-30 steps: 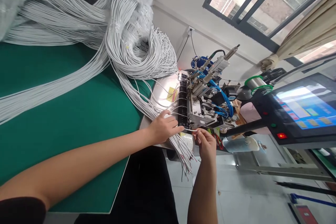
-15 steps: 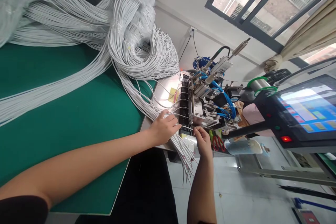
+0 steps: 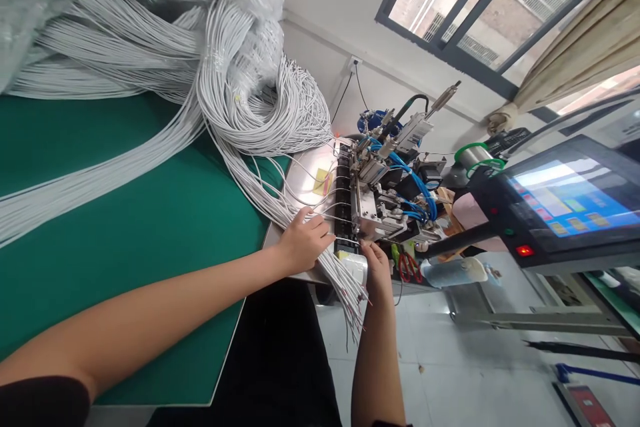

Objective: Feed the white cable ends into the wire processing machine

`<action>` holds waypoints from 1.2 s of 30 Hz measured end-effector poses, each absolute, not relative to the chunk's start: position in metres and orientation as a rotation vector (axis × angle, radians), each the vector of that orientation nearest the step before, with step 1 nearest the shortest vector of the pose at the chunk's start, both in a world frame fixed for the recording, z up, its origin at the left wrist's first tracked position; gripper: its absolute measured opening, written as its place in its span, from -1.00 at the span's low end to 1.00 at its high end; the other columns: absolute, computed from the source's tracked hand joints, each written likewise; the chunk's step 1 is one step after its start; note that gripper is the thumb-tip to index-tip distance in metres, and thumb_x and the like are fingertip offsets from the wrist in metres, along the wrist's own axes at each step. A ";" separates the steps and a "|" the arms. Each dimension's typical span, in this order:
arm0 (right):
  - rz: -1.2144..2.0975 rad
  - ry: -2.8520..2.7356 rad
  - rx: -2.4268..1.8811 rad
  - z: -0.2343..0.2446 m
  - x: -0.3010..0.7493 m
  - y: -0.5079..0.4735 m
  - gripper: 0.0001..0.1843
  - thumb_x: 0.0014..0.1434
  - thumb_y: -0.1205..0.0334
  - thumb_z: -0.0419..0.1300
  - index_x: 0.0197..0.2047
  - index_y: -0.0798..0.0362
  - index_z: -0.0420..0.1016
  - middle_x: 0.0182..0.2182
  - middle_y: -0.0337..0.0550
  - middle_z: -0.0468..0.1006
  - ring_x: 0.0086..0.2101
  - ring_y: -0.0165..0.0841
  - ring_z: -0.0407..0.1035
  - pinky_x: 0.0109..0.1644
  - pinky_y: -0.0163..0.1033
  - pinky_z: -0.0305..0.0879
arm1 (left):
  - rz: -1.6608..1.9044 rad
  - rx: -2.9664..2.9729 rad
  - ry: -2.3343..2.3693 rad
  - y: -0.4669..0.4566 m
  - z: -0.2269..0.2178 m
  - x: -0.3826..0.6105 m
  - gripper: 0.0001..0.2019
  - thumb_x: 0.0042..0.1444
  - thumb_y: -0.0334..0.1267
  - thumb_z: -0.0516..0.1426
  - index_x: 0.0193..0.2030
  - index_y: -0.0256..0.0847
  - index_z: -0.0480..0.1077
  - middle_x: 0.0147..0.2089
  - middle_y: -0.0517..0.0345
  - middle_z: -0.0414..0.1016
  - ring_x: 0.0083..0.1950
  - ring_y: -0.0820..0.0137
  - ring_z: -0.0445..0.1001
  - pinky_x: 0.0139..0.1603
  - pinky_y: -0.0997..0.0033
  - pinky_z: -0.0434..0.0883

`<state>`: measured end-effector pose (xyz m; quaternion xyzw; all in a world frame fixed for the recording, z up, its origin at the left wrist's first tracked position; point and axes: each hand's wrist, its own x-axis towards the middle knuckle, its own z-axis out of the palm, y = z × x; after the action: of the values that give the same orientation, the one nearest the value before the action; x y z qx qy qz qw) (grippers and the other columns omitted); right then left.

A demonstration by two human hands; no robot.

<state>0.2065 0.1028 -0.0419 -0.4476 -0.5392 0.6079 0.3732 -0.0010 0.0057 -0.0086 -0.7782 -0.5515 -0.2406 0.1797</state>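
Observation:
My left hand rests over a bundle of white cables, its fingers closed on one white cable that runs across to the right. At that cable's far end my right hand pinches near the tip, beside the machine's black feed track. Several other white cables lie across the track from the left. The bundle's loose ends, with small reddish wires showing, hang below between my hands. A metal machine with blue air tubes stands just past my right fingertips.
A large coil of white cables lies on the green table. Right of the machine are red-handled scissors, a touchscreen on an arm, and a green-rimmed wire spool. A white roll sits by the track.
The whole view has shifted slightly, so the machine and screen appear further left. Both hands keep nearly the same place against the cable and the track.

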 end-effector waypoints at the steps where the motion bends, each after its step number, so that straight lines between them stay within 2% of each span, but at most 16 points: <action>1: 1.522 -1.399 -1.156 -0.042 0.209 0.101 -0.62 -0.03 -0.06 0.31 -0.50 0.05 0.30 -0.61 -0.35 0.21 -0.57 -0.48 0.05 -0.51 -0.34 -0.03 | -0.676 -2.208 -1.563 0.006 -0.008 -0.001 -0.71 -0.05 -0.42 0.12 -0.15 -0.22 0.48 -0.25 0.04 0.50 -0.12 0.22 0.39 0.13 0.03 0.06; 7: 1.313 -1.496 -1.167 -0.031 0.240 0.081 -0.60 0.08 -0.09 0.26 -0.50 0.06 0.35 -0.61 -0.36 0.19 -0.60 -0.50 -0.04 -0.53 -0.34 -0.11 | -0.709 -2.240 -1.529 0.005 -0.009 -0.004 -0.65 -0.07 -0.46 0.10 -0.10 -0.21 0.47 -0.03 0.00 0.53 0.03 0.19 0.39 0.21 -0.01 0.02; 13: 1.233 -1.890 -1.123 0.005 0.262 0.053 -0.75 0.17 0.03 0.24 -0.32 0.06 0.53 -0.46 -0.20 0.43 -0.43 -0.39 0.25 -0.36 -0.30 0.16 | -0.789 -2.189 -1.439 0.004 -0.007 -0.005 -0.64 0.13 -0.51 -0.01 -0.02 -0.15 0.44 -0.09 0.11 0.56 -0.10 0.32 0.46 0.18 0.05 0.08; 16: 1.301 -2.049 -1.049 0.018 0.262 0.045 -0.77 0.18 0.06 0.23 -0.28 0.06 0.54 -0.40 -0.15 0.48 -0.40 -0.36 0.30 -0.34 -0.29 0.19 | -0.802 -2.180 -1.415 0.002 -0.004 -0.005 -0.66 0.16 -0.50 -0.03 -0.02 -0.15 0.44 -0.11 0.12 0.56 -0.14 0.34 0.46 0.17 0.06 0.09; 22: 1.292 -2.083 -1.056 0.015 0.253 0.047 -0.73 0.16 0.03 0.24 -0.37 0.08 0.49 -0.49 -0.18 0.42 -0.50 -0.41 0.21 -0.46 -0.30 0.09 | -0.822 -2.161 -1.346 0.001 -0.004 -0.005 -0.68 0.18 -0.49 -0.03 -0.04 -0.16 0.43 -0.16 0.14 0.56 -0.20 0.37 0.44 0.14 0.09 0.09; 28: 1.120 -2.159 -1.109 0.010 0.249 0.053 -0.67 0.23 -0.02 0.15 -0.37 0.08 0.40 -0.49 -0.20 0.37 -0.49 -0.40 0.19 -0.43 -0.29 0.09 | -0.822 -2.170 -1.304 0.003 -0.006 -0.006 -0.68 0.21 -0.49 -0.05 -0.03 -0.14 0.42 -0.19 0.17 0.56 -0.22 0.41 0.42 0.13 0.13 0.08; 33: 0.927 -2.185 -1.168 0.011 0.245 0.055 -0.70 0.32 0.00 0.00 -0.30 0.04 0.31 -0.53 -0.28 0.24 -0.52 -0.40 0.12 -0.44 -0.29 0.06 | -0.840 -2.216 -1.247 0.003 -0.003 -0.006 -0.70 0.25 -0.48 -0.06 -0.08 -0.11 0.42 -0.24 0.22 0.56 -0.27 0.45 0.42 0.11 0.17 0.07; 36: 0.882 -2.162 -1.148 0.012 0.243 0.062 -0.69 0.34 0.00 -0.04 -0.34 0.01 0.25 -0.54 -0.28 0.22 -0.50 -0.39 0.11 -0.42 -0.28 0.07 | -0.860 -2.227 -1.214 0.003 -0.002 -0.007 -0.72 0.23 -0.47 -0.04 -0.06 -0.12 0.40 -0.26 0.22 0.55 -0.29 0.45 0.41 0.10 0.16 0.08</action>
<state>0.2434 0.0624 0.0125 -0.4251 -0.8008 0.3269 0.2667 -0.0072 0.0030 -0.0025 -0.8094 -0.4411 -0.3124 0.2296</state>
